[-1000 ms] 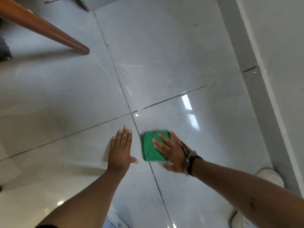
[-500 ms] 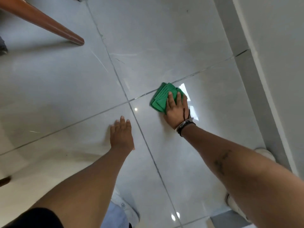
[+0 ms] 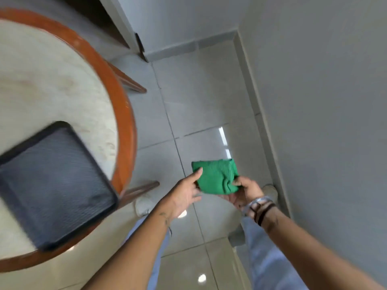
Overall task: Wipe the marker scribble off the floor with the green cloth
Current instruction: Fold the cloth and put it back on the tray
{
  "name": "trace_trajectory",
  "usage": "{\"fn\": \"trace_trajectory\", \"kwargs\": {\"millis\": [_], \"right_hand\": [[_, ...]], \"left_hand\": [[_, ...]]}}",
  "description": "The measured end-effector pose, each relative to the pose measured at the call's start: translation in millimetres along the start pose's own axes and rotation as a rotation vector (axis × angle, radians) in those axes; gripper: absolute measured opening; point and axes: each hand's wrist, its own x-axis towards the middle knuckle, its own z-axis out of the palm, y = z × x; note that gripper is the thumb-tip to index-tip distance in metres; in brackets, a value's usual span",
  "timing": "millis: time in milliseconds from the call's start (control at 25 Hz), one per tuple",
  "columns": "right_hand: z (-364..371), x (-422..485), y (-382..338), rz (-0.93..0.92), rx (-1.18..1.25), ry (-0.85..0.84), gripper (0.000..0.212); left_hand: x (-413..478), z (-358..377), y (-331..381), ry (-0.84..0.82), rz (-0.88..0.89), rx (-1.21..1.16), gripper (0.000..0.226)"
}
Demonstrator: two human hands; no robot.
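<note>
Right hand at centre right of the frame: grip clamped on the right edge of the folded green cloth, thumb on top, fingers beneath. Left hand just left of it: grip pinching the cloth's left edge, thumb lying along the top corner. Cloth held flat between both hands, lifted clear of the floor, slightly rumpled near the right thumb.

Right wrist carried several bands, dark and pale. Small dark mark on the left wrist. Both forearms ran in from the lower edge of the frame.

Below the arms: light blue trouser legs, and two pale shoes on the floor, one beside each hand.

Floor was glossy pale grey tile with thin grout lines; bright reflections above the cloth and near the bottom centre. No scribble could be made out on the visible tiles.

Left side of the frame: round desk with a red-brown wooden rim and a pale top, blurred. A dark rectangular mesh-textured tray lay on it at lower left. Wooden legs showed under the rim.

Right side: plain grey wall with a skirting strip along the floor.
</note>
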Motion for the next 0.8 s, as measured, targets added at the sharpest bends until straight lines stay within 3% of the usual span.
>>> {"fn": "trace_trajectory", "kwargs": {"millis": [80,200,280,400,440,600,720,800], "right_hand": [[49.2,-57.2,-3.7,0.024,-0.016,-0.210,0.068],[122.7,-108.4,2.1,-0.022,-0.204,-0.342,0.064],[171.4,-122.6,16.2,-0.101,-0.431,-0.308,0.054],[235.0,-121.9,49.6,-0.293,-0.798,-0.227,0.012],[251.4,-115.6,61.7,-0.358,-0.912,-0.194,0.008],[298.1,-75.5,112.3,-0.497,-1.288,-0.046,0.006],[308.5,-45.6,132.9,-0.574,-1.608,0.082,0.013],[308.2,-38.5,137.9,-0.624,-1.865,0.167,0.030]], "left_hand": [[-65.5,1.2,22.9,-0.021,0.162,-0.103,0.047],[-156.9,-10.7,40.9,0.173,0.363,-0.143,0.030],[-207.1,-28.4,47.5,0.288,0.463,-0.159,0.026],[-255.0,-59.1,48.8,0.483,0.510,-0.129,0.022],[-263.4,-70.9,46.9,0.570,0.512,-0.145,0.019],[-268.4,-125.6,33.9,0.871,0.450,-0.189,0.009],[-244.6,-149.1,30.2,1.031,0.376,-0.019,0.019],[-230.6,-152.8,30.7,1.073,0.312,0.094,0.015]]}}
